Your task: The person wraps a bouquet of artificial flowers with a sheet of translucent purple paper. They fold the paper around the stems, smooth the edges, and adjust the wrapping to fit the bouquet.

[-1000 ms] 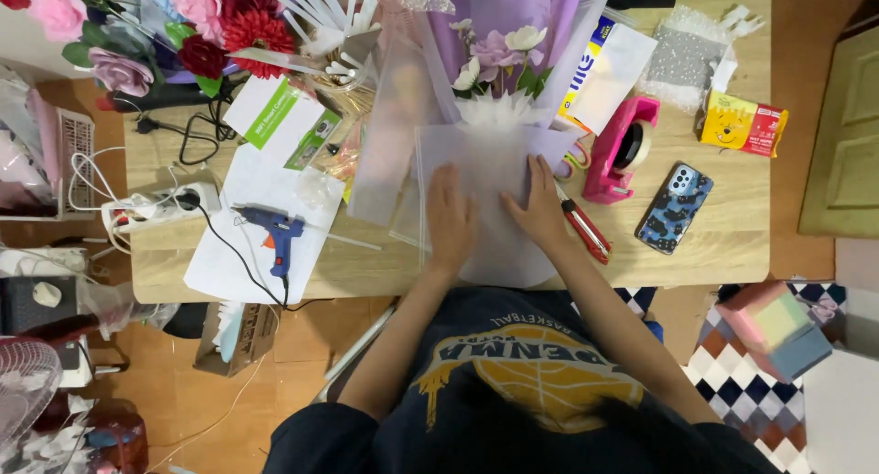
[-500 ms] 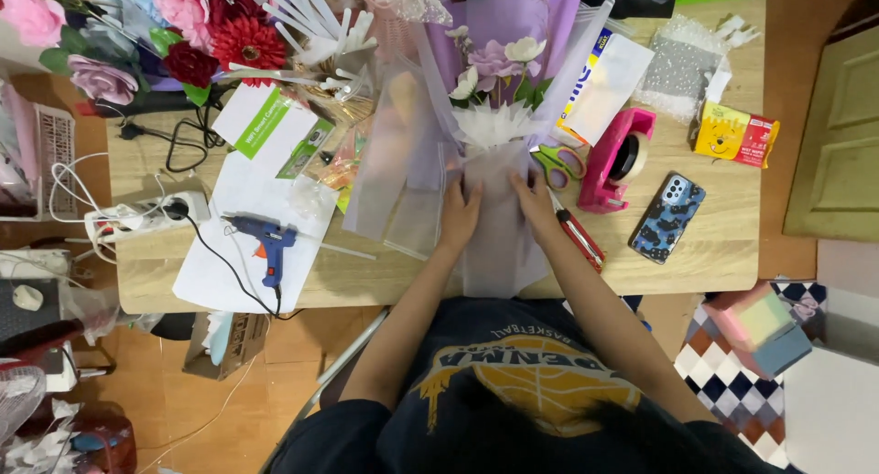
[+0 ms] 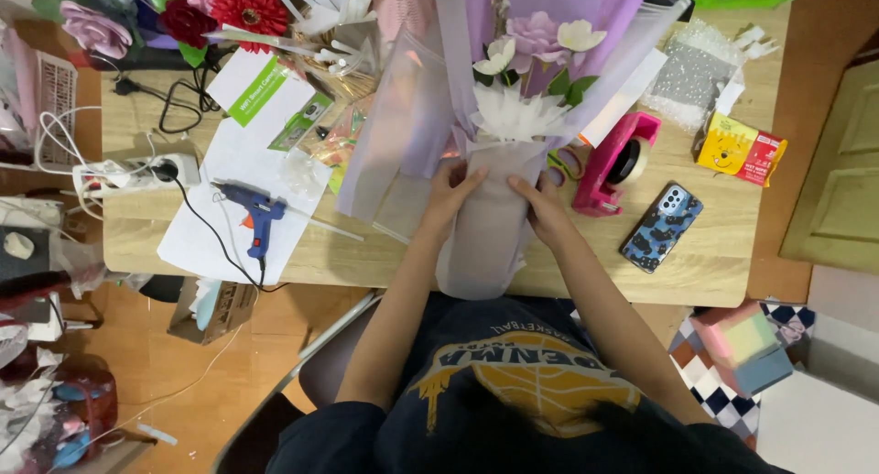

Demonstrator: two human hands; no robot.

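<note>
The bouquet (image 3: pixel 513 117) is cut off at the top of the view, and its stems are hidden inside the frosted wrapping paper (image 3: pixel 490 227). Two hands press that wrap: the left hand (image 3: pixel 450 190) and right hand (image 3: pixel 540 207) each curl partly closed against its sides, gripping it between them. Its long axis runs away from the person, blooms pointing outward. One pink tape dispenser (image 3: pixel 615 163) and one phone (image 3: pixel 661 227) lie just right of the right hand; one blue glue gun (image 3: pixel 252 216) lies well left of the left hand.

bouquet (image 3: pixel 513 163) | purple and white flowers, lilac translucent wrap | lying on table, top centre of frame, stem end toward bottom | wrap gathered round lower part
</note>
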